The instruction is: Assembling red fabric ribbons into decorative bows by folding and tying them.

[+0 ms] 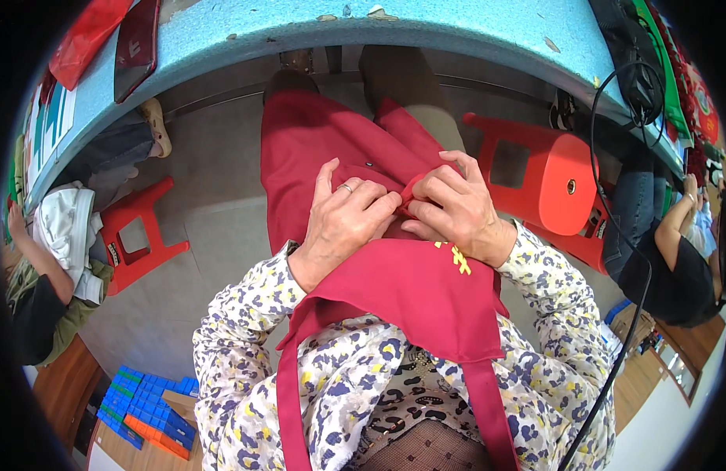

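Note:
A dark red apron (316,149) hangs from straps over my patterned blouse and spreads across my lap. My left hand (343,210), with a ring on one finger, is closed, its fingertips pinching at the cloth over my lap. Just beside it, my right hand (459,206) is closed with curled fingers on a bunched fold of brighter red cloth (410,193). The fingertips of both hands nearly meet there; whether anything small lies under them is hidden. Yellow marks (460,259) show on the apron's bib, below my right hand.
A light blue table (457,27) curves across the far side, with a dark red phone-like slab (137,49) on it. Red stools (547,180) stand at right and left. People sit on both sides. A black cable (626,235) hangs at right. Blue crates (147,404) stand behind left.

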Demonstrator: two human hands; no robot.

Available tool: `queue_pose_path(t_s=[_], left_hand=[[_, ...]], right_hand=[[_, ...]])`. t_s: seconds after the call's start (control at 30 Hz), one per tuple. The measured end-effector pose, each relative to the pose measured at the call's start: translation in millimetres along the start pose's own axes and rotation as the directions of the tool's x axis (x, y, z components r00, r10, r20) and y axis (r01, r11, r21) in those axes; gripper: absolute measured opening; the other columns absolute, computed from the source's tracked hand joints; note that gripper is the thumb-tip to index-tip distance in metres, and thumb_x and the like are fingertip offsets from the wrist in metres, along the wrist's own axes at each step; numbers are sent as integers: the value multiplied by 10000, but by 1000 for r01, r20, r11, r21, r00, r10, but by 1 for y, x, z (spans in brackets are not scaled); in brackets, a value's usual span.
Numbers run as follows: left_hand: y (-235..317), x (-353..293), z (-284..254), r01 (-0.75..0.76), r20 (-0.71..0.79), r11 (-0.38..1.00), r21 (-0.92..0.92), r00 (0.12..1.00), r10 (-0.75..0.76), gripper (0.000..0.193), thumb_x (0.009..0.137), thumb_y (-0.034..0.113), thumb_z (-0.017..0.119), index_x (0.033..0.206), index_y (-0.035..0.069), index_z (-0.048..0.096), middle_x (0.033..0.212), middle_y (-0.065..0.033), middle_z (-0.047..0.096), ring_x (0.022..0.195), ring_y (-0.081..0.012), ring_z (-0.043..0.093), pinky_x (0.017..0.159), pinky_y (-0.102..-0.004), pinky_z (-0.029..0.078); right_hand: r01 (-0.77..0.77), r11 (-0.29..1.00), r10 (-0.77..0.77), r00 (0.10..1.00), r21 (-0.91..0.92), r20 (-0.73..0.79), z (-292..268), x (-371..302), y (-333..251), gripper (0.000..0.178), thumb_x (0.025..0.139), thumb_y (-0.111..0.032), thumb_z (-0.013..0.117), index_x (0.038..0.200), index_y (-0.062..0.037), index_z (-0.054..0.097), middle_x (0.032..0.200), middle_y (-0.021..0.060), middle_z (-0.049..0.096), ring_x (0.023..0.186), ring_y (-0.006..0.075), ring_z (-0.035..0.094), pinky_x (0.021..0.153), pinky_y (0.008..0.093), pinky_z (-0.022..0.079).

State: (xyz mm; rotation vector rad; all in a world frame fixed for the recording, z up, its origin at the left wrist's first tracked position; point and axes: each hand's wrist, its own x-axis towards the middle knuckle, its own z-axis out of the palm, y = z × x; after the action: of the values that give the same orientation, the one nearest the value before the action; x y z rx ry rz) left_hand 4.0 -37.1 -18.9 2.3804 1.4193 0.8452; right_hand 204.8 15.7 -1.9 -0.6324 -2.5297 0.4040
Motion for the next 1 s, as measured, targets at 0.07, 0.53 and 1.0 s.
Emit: queue_pose_path(t_s=[0.07,0.53,1.0], left_hand=[[1,1,-1,4,-5,1000,19,1000,-4,184,702,124,710,870,127,634,777,20,564,687,-152,569,929,-531,388],[6,6,-5,-9,-1,1000,29,1000,9,272,626,87,740,882,111,652,807,0,586,735,-163,579,937,-523,368],[4,5,-7,-44,-92,998,-47,995,40,199,648,120,737,803,125,612,766,18,535,687,-142,541,889,-475,388]], right_hand=[[-31,996,30,999,86,15,-4,0,2,162,694,-160,738,759,-85,610,799,23,566,751,183,575,882,447,421],[-283,929,245,953,239,180,-17,4,1,174,681,-67,734,799,-56,606,791,56,599,765,236,582,750,359,424],[-380,827,318,924,414,213,-8,9,-3,120,697,-23,710,779,-33,623,696,53,582,664,205,571,706,329,426]])
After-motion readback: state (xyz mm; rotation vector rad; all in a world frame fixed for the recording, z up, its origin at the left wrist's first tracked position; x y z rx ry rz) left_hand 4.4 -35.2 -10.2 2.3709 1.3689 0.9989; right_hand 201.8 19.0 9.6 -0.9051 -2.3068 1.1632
